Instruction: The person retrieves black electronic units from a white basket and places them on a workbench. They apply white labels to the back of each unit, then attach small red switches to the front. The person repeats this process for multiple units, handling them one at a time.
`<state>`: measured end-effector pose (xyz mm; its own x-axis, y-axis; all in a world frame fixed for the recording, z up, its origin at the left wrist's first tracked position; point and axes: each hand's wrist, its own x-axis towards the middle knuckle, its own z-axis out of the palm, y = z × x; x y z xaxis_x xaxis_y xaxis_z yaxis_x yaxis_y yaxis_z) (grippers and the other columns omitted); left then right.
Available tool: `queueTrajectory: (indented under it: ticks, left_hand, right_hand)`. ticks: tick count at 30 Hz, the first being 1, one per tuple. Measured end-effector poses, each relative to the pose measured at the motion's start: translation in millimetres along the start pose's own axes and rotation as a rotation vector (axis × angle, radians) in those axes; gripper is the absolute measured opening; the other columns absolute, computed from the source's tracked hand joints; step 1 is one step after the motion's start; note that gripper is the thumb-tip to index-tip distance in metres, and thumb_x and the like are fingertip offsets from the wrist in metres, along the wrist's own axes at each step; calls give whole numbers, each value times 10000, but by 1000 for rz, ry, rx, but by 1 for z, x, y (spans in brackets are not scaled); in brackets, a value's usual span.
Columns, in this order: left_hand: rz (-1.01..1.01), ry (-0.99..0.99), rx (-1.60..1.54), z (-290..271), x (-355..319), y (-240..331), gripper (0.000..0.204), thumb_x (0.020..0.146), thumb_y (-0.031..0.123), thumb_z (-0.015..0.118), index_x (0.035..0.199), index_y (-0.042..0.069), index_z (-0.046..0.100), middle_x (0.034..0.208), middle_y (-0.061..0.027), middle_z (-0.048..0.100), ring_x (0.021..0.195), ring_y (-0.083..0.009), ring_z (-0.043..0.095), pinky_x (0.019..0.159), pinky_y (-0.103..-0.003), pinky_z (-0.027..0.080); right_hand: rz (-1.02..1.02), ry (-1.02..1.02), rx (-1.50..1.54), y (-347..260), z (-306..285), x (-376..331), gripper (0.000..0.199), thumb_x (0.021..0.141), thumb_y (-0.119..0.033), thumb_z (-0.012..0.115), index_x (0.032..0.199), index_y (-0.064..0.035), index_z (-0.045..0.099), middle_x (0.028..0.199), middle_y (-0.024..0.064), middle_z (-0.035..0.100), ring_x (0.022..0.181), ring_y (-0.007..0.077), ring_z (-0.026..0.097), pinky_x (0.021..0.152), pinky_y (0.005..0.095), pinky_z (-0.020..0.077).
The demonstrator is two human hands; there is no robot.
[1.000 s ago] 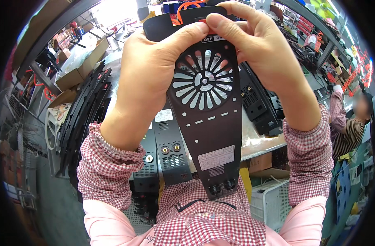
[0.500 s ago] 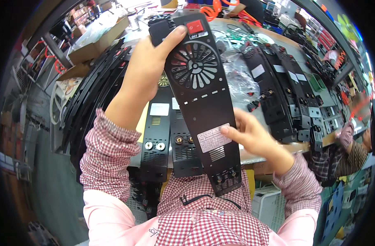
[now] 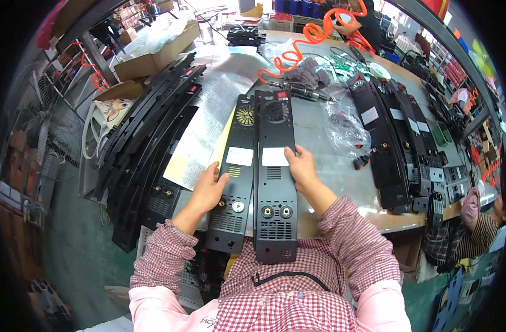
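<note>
Two long black metal panels lie side by side in front of me, their lower ends past the table's near edge. The left panel [image 3: 239, 180] has a fan grille, a white label and round terminals, one with a white washer. The right panel [image 3: 278, 191] carries a red switch, a grille, a white label and two brass terminals. My left hand [image 3: 204, 195] rests at the left panel's left edge, thumb and fingers apart. My right hand [image 3: 305, 171] grips the right panel's right edge, thumb by the label and fingers over the side.
Stacked black panels [image 3: 148, 127] stand at left beside printed paper [image 3: 200, 130]. A power driver [image 3: 303, 91] lies beyond, with an orange coiled hose [image 3: 297, 47] above it. Clear plastic film [image 3: 344, 124] and more panels [image 3: 377, 144] sit at right. Another person's gloved hand [image 3: 470, 206] is far right.
The panel I held up and tilted is no longer in the air. Both hands have come down to the panels on the table. My view has shifted, showing more of the tabletop.
</note>
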<state>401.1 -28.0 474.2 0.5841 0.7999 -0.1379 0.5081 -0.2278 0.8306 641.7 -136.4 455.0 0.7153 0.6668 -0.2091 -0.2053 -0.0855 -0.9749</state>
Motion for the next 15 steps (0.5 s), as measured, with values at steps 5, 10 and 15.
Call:
queueTrajectory:
  ticks: [5, 10, 15]
  left_hand:
    - [-238, -83, -329, -15, 3, 9, 634, 946, 268, 646, 1434, -59, 407, 1237, -205, 630, 1135, -260, 608, 920, -361, 500]
    - [-280, -214, -499, -14, 20, 4, 546, 946, 212, 647, 1363, -88, 462, 1170, -163, 645, 1033, -219, 626, 789, -313, 526]
    - [-254, -230, -805, -1, 15, 17, 499, 945, 111, 642, 1378, -1, 419, 1144, -130, 627, 960, -166, 632, 782, -300, 535]
  right_hand:
    - [-199, 120, -530, 31, 4, 12, 392, 939, -239, 638, 1170, 77, 635, 1006, 192, 707, 905, 292, 661, 835, 393, 507]
    - [-205, 148, -357, 42, 17, 16, 388, 942, -246, 640, 1197, 46, 624, 1010, 172, 693, 885, 279, 654, 808, 395, 503]
    - [43, 84, -117, 5, 21, -1, 535, 929, -191, 677, 1371, 31, 474, 1061, 175, 679, 990, 250, 649, 827, 366, 517]
